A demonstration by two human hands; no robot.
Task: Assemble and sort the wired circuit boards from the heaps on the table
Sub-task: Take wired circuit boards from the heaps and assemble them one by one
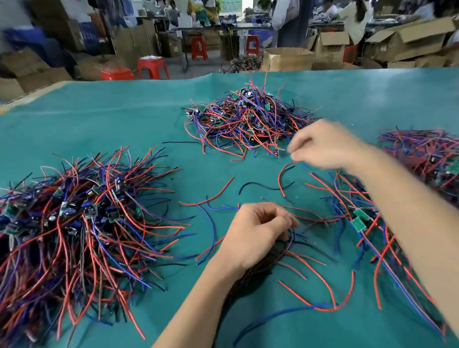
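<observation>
Three heaps of small circuit boards with red, blue and black wires lie on the green table cloth point(114, 121): a large heap point(74, 224) at the left, a far heap point(249, 117) in the middle, and a right heap point(435, 163) partly hidden behind my right arm. My left hand point(255, 233) is closed on a bundle of dark wires point(262, 268) near the table's middle front. My right hand point(325, 145) is blurred, just right of the far heap, its fingers pinched together above a curved red wire point(283, 176). Two green boards point(359, 219) lie beside my right forearm.
Loose red, blue and black wires are scattered on the cloth between the heaps and toward the front edge. Beyond the table stand red stools point(152, 67), open cardboard boxes point(286, 57) and workbenches with people at them.
</observation>
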